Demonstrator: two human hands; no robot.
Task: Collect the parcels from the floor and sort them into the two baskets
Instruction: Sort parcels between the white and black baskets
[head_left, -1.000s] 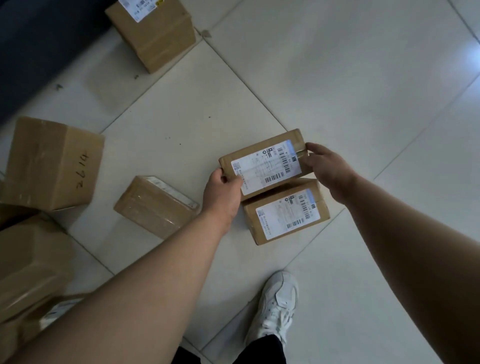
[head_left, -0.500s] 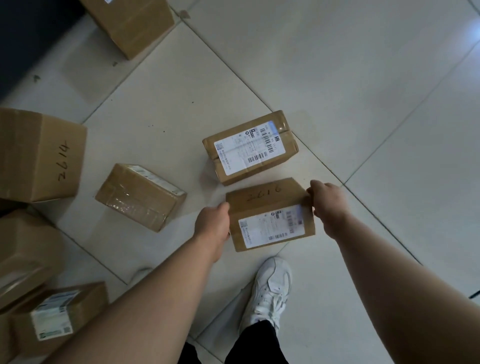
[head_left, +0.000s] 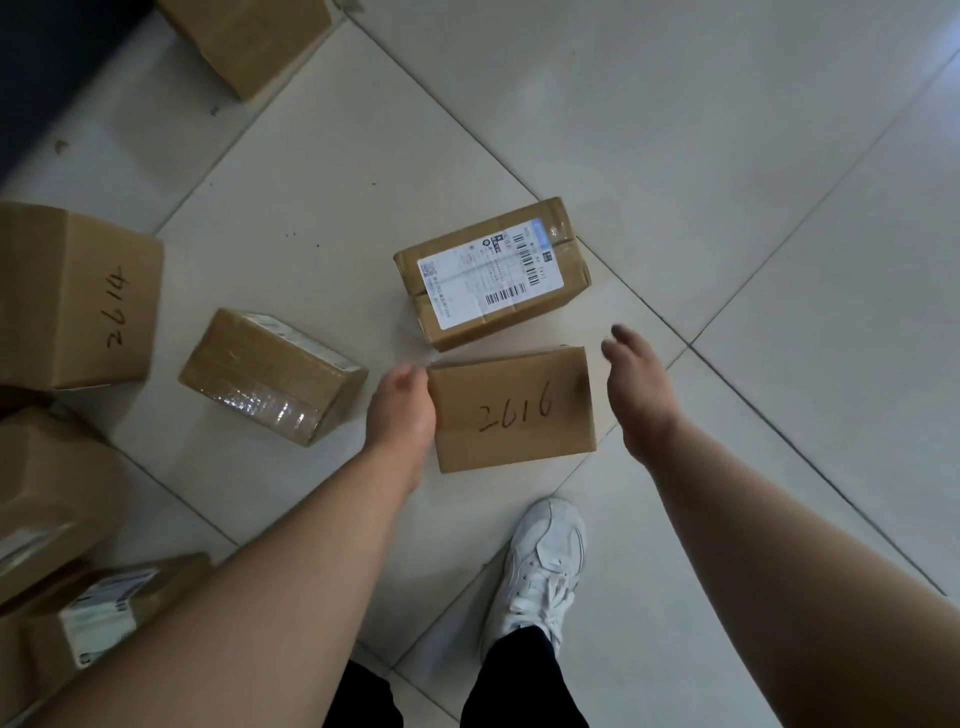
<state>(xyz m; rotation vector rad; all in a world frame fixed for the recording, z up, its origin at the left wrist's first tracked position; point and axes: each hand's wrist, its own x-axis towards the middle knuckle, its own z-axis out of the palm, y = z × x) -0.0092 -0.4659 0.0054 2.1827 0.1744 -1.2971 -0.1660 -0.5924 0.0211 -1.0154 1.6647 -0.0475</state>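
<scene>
Seven parcels (head_left: 511, 410) on floor (head_left: 727, 156); left hand (head_left: 402, 410) touching "2616" box, right hand (head_left: 641, 395) fingers spread, empty.

The box marked 2616 (head_left: 511, 410) has been tipped so its handwritten number faces up and its label is hidden. The right hand (head_left: 641, 395) has been released from it, fingers spread, while the left hand (head_left: 402, 410) is kept against its side.

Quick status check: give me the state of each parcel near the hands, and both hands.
2616 box: handwritten face up, on floor.
Labelled box: label up, on floor, untouched.
Taped box: tilted, on floor.
2614 box: on floor.
Left hand: against the 2616 box's side.
Right hand: open, clear of it.
</scene>
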